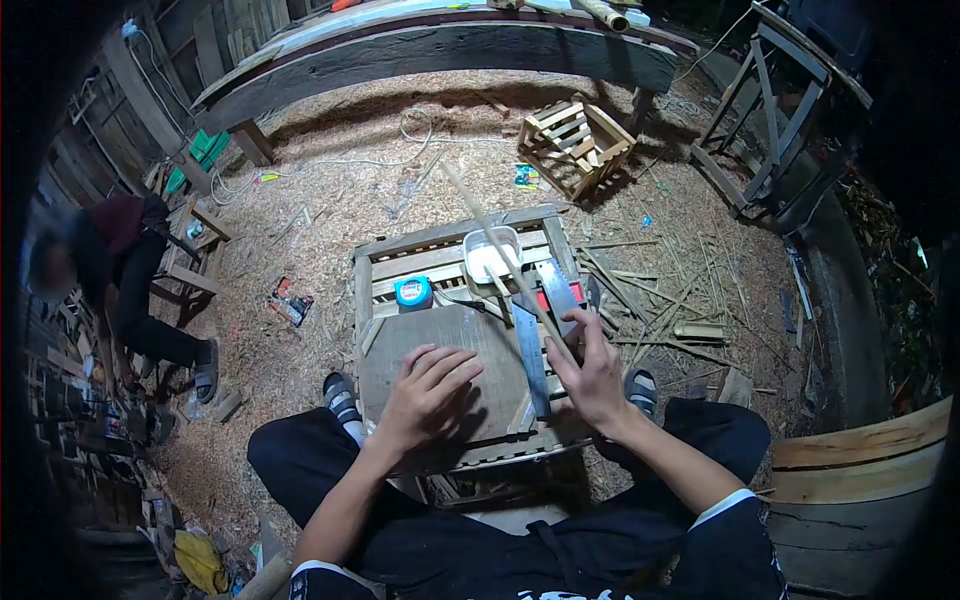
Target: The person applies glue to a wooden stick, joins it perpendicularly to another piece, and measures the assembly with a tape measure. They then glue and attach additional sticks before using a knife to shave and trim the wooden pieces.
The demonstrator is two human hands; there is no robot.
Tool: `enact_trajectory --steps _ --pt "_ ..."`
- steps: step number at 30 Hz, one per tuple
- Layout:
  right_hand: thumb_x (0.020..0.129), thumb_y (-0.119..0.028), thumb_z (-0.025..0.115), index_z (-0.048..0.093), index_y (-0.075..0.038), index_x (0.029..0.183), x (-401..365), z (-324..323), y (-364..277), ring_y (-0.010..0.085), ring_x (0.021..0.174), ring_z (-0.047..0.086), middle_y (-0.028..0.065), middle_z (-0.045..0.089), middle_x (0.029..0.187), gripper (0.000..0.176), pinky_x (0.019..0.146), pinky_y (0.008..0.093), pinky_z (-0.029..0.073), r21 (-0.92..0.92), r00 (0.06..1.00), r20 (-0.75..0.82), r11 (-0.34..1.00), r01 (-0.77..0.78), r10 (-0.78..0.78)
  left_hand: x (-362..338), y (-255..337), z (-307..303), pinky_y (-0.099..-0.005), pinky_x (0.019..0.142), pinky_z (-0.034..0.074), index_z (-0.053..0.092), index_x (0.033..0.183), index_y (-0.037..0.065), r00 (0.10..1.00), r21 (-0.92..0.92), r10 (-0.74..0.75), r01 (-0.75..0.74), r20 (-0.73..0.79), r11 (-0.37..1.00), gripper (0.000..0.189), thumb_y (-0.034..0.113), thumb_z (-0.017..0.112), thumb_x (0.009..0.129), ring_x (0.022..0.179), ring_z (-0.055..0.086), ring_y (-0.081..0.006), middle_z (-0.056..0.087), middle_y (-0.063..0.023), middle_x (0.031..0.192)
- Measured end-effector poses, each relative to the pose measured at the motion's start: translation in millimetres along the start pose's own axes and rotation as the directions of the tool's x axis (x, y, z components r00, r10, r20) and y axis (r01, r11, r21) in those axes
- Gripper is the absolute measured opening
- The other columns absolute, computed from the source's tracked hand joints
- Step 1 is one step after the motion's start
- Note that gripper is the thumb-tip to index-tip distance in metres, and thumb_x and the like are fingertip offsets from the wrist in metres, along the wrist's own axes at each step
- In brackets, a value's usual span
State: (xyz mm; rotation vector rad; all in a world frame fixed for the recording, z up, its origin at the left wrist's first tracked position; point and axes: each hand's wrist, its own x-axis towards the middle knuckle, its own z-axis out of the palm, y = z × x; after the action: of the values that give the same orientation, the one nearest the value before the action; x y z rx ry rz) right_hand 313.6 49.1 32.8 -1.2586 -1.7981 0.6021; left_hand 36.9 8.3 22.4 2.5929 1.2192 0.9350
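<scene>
My right hand [588, 375] is closed around the lower end of a long thin wooden strip [487, 222], which slants up and away to the left. Over the flat board [415, 340] hovers my left hand [428, 395], palm down, fingers stretched out, holding nothing. A flat metal blade or ruler [531, 360] lies between the hands, and a second metal piece [557, 287] rests farther back beside something red. Behind the board sit a blue tape measure [411, 292] and a white tub [480, 241] of white paste with a stick in it.
The board lies on a low slatted wooden stand [362, 290]. Loose thin strips [640, 290] litter the ground at right. Farther off are a slatted wooden crate [590, 135] and a long heavy bench [450, 58]. Another person [125, 250] bends over at the left.
</scene>
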Motion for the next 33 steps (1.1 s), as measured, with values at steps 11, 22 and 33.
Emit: enact_trajectory --steps 11,22,33 --pt "0.09 -0.017 0.084 0.075 -0.002 0.101 4 7 -8 0.0228 0.063 0.066 0.0107 0.068 0.077 0.02 0.055 0.0346 0.05 0.089 0.918 0.158 0.931 0.354 -0.364 0 10 -6 -0.0482 0.118 0.035 0.069 0.129 0.014 0.959 0.365 0.106 -0.003 -0.264 0.931 0.042 0.014 0.078 0.089 0.14 0.053 -0.0306 0.061 -0.012 0.149" --pt "0.086 -0.023 0.086 0.076 -0.006 0.102 16 5 -20 0.0268 0.066 0.068 0.0083 0.066 0.081 0.025 0.057 0.0376 0.052 0.039 0.909 0.173 0.925 0.378 -0.379 -6 0 -21 -0.0356 0.077 0.043 0.076 0.12 0.015 0.966 0.293 0.068 0.009 -0.251 0.956 0.037 0.018 0.083 0.084 0.077 0.063 -0.0175 0.069 0.0005 0.09" --pt "0.09 -0.021 0.083 0.074 -0.007 0.114 13 12 -18 0.0224 0.073 0.066 0.0082 0.067 0.089 0.029 0.063 0.0341 0.051 -0.015 0.967 0.088 0.97 0.241 -0.239 -4 3 -25 -0.0353 0.067 0.046 0.075 0.119 0.009 0.955 0.293 0.07 0.019 -0.289 0.956 0.039 0.01 0.081 0.081 0.074 0.064 -0.0196 0.07 -0.0031 0.092"
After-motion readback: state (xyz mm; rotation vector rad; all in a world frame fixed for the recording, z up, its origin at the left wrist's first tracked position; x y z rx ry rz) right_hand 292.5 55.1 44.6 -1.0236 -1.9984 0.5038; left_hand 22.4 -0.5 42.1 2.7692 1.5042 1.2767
